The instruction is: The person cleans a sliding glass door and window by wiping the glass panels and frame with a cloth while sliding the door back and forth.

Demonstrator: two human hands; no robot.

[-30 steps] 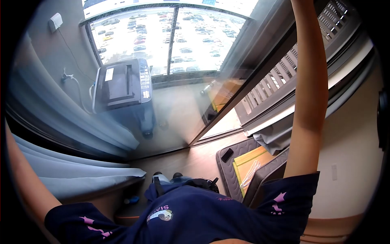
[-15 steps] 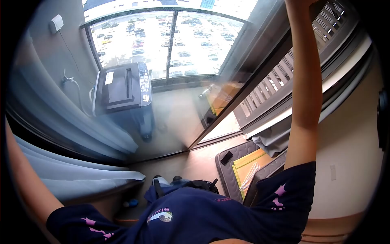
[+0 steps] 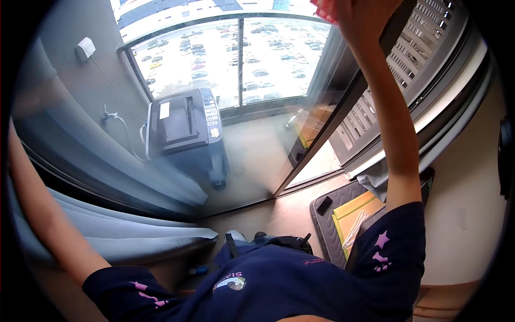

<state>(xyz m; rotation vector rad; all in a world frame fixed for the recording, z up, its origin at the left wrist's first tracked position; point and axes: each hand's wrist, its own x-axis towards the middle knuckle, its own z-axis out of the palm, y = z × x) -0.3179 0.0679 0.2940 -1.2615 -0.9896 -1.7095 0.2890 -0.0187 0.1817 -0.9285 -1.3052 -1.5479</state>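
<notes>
My right hand [image 3: 367, 21] is raised at the top edge, closed on a red cloth [image 3: 325, 11] with a pale pattern, only part of which shows. The cloth is by the upper part of a sliding glass door [image 3: 252, 166], near its dark frame [image 3: 322, 142]. Whether it touches the pane I cannot tell. My left arm [image 3: 45, 214] stretches up along the left side, past a light blue curtain [image 3: 145, 225]; the left hand itself lies outside the view.
Behind the glass stands a dark top-loading washing machine [image 3: 179, 123]. At lower right lies a grey quilted mattress [image 3: 322, 225] with a phone [image 3: 324, 205], yellow-edged boards [image 3: 357, 212] and white hangers [image 3: 355, 231]. A louvred panel [image 3: 413, 48] is at upper right.
My right hand has come further into view, moving left and down, and the red cloth now shows. The room has shifted right in view as my head turned.
</notes>
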